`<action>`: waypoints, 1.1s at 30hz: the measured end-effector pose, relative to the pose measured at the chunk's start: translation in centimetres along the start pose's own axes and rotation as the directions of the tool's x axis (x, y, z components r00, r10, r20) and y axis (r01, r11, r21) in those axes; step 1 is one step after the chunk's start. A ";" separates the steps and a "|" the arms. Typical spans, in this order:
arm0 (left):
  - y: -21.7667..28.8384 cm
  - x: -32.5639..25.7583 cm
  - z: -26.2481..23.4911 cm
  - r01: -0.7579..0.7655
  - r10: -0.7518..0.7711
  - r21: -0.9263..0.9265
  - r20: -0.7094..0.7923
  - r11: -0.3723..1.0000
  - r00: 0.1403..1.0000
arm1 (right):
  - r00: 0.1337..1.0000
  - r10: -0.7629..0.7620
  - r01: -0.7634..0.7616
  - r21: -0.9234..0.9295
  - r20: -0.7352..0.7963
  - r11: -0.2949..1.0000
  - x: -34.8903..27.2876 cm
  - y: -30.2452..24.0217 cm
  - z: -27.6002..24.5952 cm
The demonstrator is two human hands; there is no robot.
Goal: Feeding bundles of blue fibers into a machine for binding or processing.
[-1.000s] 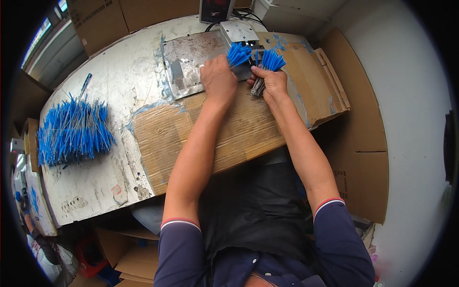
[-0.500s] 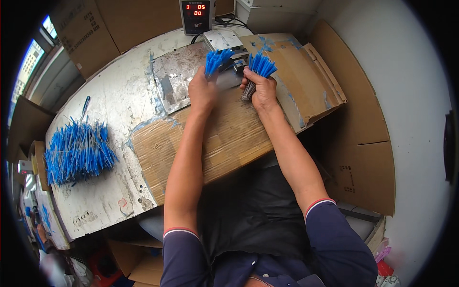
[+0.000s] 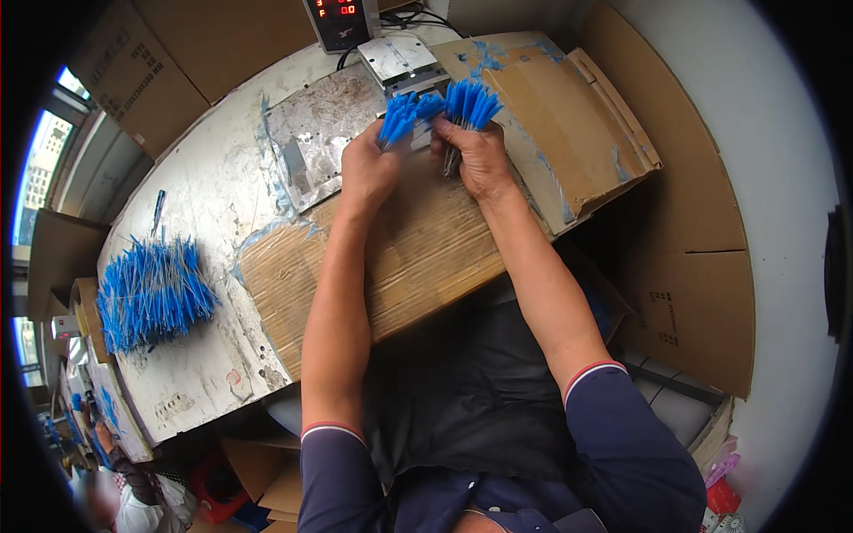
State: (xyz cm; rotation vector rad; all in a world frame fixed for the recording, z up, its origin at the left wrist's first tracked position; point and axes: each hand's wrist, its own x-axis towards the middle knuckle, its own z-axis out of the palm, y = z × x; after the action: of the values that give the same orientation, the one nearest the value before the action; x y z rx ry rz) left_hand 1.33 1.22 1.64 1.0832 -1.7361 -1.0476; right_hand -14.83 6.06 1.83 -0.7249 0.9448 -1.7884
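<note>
My left hand (image 3: 370, 169) is closed round a bundle of thin wire-like stems with blue ends (image 3: 399, 123); the blue ends point up and away from me. In my right hand (image 3: 477, 162) is a second bundle of blue-ended stems (image 3: 474, 104), its pale thin stems hanging below the fingers. The right thumb and fingertips are close to the left bundle, where some blue ends (image 3: 430, 107) lean across between the hands. I cannot tell which bundle those belong to. Both hands are above the near side of a small metal device (image 3: 400, 55).
A large heap of blue-ended stems (image 3: 155, 298) lies on the white table (image 3: 209, 200) at left, near a dark pen-like stick (image 3: 158, 211). Cardboard (image 3: 426, 258) covers the table's front. A red-digit display box (image 3: 339, 25) stands behind; a cardboard box (image 3: 569, 120) is at right.
My right hand has moved left and inward, bringing the two bundles almost together. Some blue ends now slant between them. The whole view has shifted slightly, and the display's digits differ.
</note>
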 end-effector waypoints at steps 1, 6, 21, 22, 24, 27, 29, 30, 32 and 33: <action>0.4 -0.1 -0.2 0.051 -0.051 -0.009 0.011 0.999 0.999 | 0.999 0.028 -0.028 -0.008 0.028 1.000 0.1 -0.1 -0.2; 1.5 -0.3 -0.7 0.151 -0.150 -0.052 0.027 0.987 0.988 | 0.993 0.088 -0.085 -0.038 0.084 0.996 0.1 -0.6 -0.2; 1.6 -0.2 -1.2 0.158 -0.148 -0.035 0.194 0.987 0.970 | 0.946 0.155 -0.029 -0.401 0.284 0.916 0.4 -2.6 -0.3; 2.0 -0.1 -1.3 0.185 -0.182 0.005 0.204 0.983 0.962 | 0.944 0.153 -0.021 -0.411 0.291 0.911 0.6 -2.6 -0.3; 1.8 -0.1 -1.2 0.210 -0.215 0.043 0.212 0.977 0.953 | 0.942 0.152 -0.012 -0.422 0.298 0.906 0.9 -2.8 -0.3; 1.1 0.0 -1.0 0.156 -0.140 -0.114 0.142 0.981 0.980 | 0.942 0.146 -0.008 -0.412 0.304 0.911 1.2 -2.8 0.2; 1.5 0.0 -1.1 0.207 -0.190 -0.152 0.117 0.967 0.975 | 0.958 0.185 -0.119 -0.282 0.221 0.952 0.9 -2.6 0.4; 1.7 -0.1 -1.1 0.202 -0.186 -0.152 0.115 0.967 0.976 | 0.958 0.181 -0.114 -0.282 0.223 0.953 0.8 -2.6 0.4; 1.6 -0.2 -1.2 0.215 -0.215 -0.236 0.023 0.948 0.976 | 0.968 0.229 -0.224 -0.055 0.104 0.973 0.6 -2.3 0.5; 1.4 0.0 -1.2 0.208 -0.209 -0.236 0.019 0.949 0.978 | 0.969 0.224 -0.219 -0.055 0.109 0.974 0.6 -2.1 0.2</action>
State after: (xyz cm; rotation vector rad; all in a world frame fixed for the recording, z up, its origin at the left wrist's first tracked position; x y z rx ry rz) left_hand 2.10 1.40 3.35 1.1308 -1.4688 -1.3444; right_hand -15.88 5.92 3.82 -0.7120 0.9503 -1.5198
